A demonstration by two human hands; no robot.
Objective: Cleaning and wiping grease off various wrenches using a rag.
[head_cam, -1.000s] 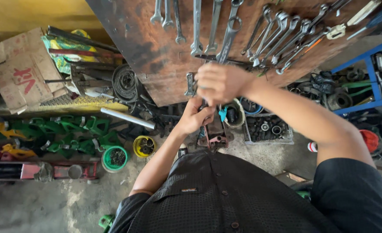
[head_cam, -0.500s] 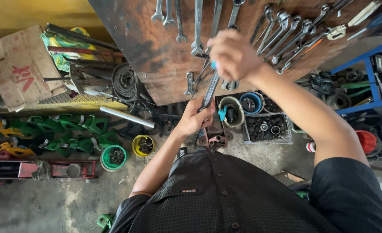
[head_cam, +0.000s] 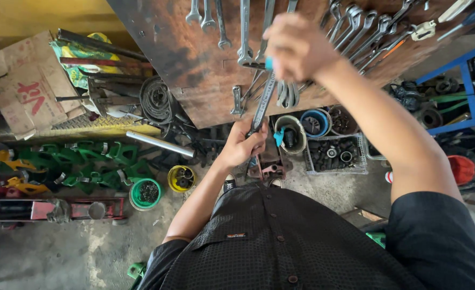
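Note:
My left hand [head_cam: 244, 146] is closed around the lower end of a long steel wrench [head_cam: 262, 106] that points up at the rusty brown tool board [head_cam: 194, 64]. My right hand [head_cam: 296, 47] is raised in front of the board, its fingers closed on the wrench's upper end, where a small blue piece [head_cam: 269, 64] shows. Several other wrenches [head_cam: 245, 32] hang on the board to either side of this hand.
Below the board sit round tins [head_cam: 316, 122], a crate of bolts and bearings [head_cam: 336, 153], a yellow pot [head_cam: 181, 178] and a green pot [head_cam: 145, 193]. Green jack stands [head_cam: 92, 161], a cardboard box [head_cam: 25, 88], a metal tube [head_cam: 159, 143] and a blue shelf [head_cam: 463, 75] stand around.
My right hand has risen from beside the left hand up along the wrench to the board. The left hand has stayed on the wrench's lower end.

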